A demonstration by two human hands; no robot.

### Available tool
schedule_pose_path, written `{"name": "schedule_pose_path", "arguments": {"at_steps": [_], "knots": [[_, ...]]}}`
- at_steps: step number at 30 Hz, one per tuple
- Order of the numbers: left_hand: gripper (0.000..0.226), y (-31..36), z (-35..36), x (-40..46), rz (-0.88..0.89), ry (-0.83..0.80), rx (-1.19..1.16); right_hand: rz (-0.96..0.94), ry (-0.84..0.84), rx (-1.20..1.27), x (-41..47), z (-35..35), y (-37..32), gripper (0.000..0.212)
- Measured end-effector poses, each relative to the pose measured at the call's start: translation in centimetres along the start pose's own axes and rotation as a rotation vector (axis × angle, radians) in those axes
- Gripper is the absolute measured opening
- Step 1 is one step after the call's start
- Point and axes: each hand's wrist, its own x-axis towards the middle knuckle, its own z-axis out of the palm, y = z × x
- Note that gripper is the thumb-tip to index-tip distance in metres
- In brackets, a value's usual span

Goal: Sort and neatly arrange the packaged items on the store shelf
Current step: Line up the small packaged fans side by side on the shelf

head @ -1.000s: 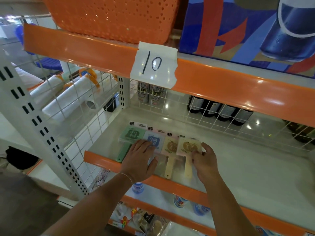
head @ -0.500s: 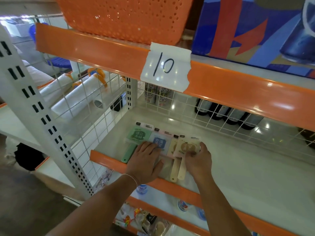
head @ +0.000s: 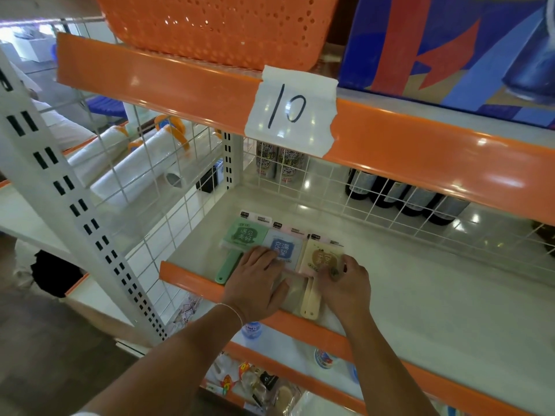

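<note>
White shelf (head: 420,295) with orange front lip, centre of frame; three packaged fan-shaped items lie flat on it near its left end, side by side, handles pointing to the lip. Green pack (head: 244,235) leftmost, its green handle reaching the lip; blue pack (head: 283,246) in the middle, touching green; cream pack (head: 319,253) rightmost, touching blue, looks like two stacked since two cream handles (head: 309,301) show just beside each other at the lip. Left hand (head: 255,283) lies flat, fingers straight and together, pressing on lower part of blue pack and covering its handle. Right hand (head: 345,283) at right edge of cream pack, fingers curled over the pack's lower right corner, thumb on top, gripping it. Thin bracelet on left wrist. Upper centre: paper label (head: 291,109) reading 10 taped on the orange rail above. Orange basket (head: 216,25) at top of frame. Cans (head: 279,160) and dark bottles (head: 405,196) behind wire mesh at back. Plastic bag rolls (head: 135,163) left of frame behind side mesh. Lower shelf at bottom holds small packets, blurred
</note>
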Motion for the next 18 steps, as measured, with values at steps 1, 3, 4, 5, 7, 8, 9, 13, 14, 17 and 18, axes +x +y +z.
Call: {"name": "schedule_pose_path", "arguments": {"at_steps": [1,3,4,5,7,8,9,13,14,17,18], "knots": [[0.043,0.0,0.0,0.0,-0.001,0.002,-0.004,-0.005,-0.006,0.010,-0.1,-0.1,-0.1,0.041],[0.043,0.0,0.0,0.0,-0.003,0.008,-0.013,-0.015,-0.006,0.026,-0.3,-0.3,-0.1,0.050],[0.043,0.1,0.0,0.0,-0.002,0.011,-0.016,-0.021,-0.003,0.029,-0.3,-0.2,-0.1,0.053],[0.043,0.1,0.0,0.0,0.000,0.015,-0.017,-0.028,0.000,0.028,-0.4,-0.2,0.0,0.053],[0.044,0.1,-0.1,0.1,-0.001,0.017,-0.016,-0.031,0.006,0.024,-0.5,0.1,0.2,0.049],[0.044,0.0,-0.1,0.1,-0.004,0.016,-0.016,-0.039,0.014,0.029,-0.7,0.2,0.3,0.049],[0.044,0.0,0.0,0.1,-0.006,0.013,-0.017,-0.049,0.027,0.040,-0.9,0.3,0.4,0.048],[0.041,-0.1,0.1,0.1,-0.001,0.014,-0.031,-0.051,0.077,0.124,-1.6,0.0,0.8,0.024],[0.042,-0.1,0.1,0.1,-0.002,0.011,-0.032,-0.038,0.085,0.138,-1.6,-0.2,1.0,0.029],[0.043,-0.1,0.1,0.1,-0.005,-0.002,-0.021,0.020,0.110,0.244,-1.6,-0.7,1.5,0.028],[0.043,-0.1,0.2,0.1,-0.005,-0.004,-0.019,0.032,0.123,0.284,-1.5,-0.8,1.6,0.025]]}}
